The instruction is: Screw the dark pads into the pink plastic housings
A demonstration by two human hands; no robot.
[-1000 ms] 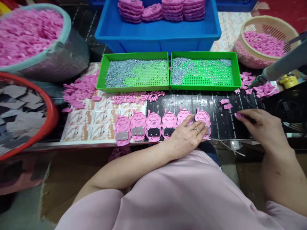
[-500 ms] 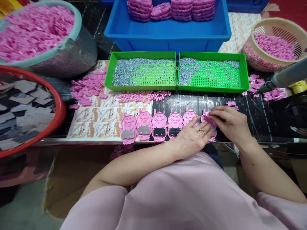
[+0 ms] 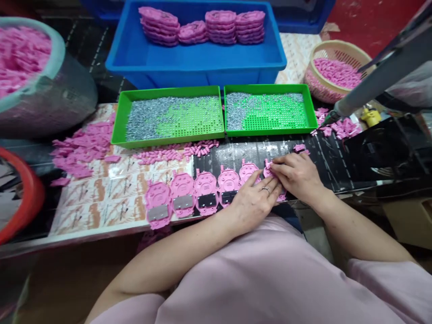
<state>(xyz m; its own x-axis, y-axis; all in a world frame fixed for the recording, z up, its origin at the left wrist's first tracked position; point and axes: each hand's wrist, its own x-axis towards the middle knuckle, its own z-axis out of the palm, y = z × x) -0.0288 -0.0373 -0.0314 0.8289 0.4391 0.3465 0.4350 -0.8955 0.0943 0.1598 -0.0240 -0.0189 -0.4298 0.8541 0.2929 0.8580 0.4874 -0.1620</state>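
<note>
A row of several pink plastic casings (image 3: 205, 185) lies along the table's front edge. Grey or black rectangular plates (image 3: 206, 200) sit in the lower part of those whose lower half shows. My left hand (image 3: 258, 195) rests flat, fingers stretched, over the lower part of the rightmost casing (image 3: 267, 170) and mostly covers it. At that casing's upper end, my right hand (image 3: 293, 173) has thumb and fingers pinched together. Whatever is between those fingertips is too small and hidden to make out. Just beyond the right hand lie a few small pink parts (image 3: 299, 148).
Two green trays (image 3: 168, 135) (image 3: 270, 131) of small metal screws stand behind the row. A blue bin (image 3: 195, 74) holds stacked pink casings. Baskets of pink pieces (image 3: 57, 90) (image 3: 332, 92) flank them. A powered screwdriver (image 3: 351, 101) hangs at right. A red-rimmed basket (image 3: 32, 202) is at left.
The camera view has shifted, so everything appears further left and a little lower. Both hands stay at the same rightmost casing, the right fingers still pinched at its top.
</note>
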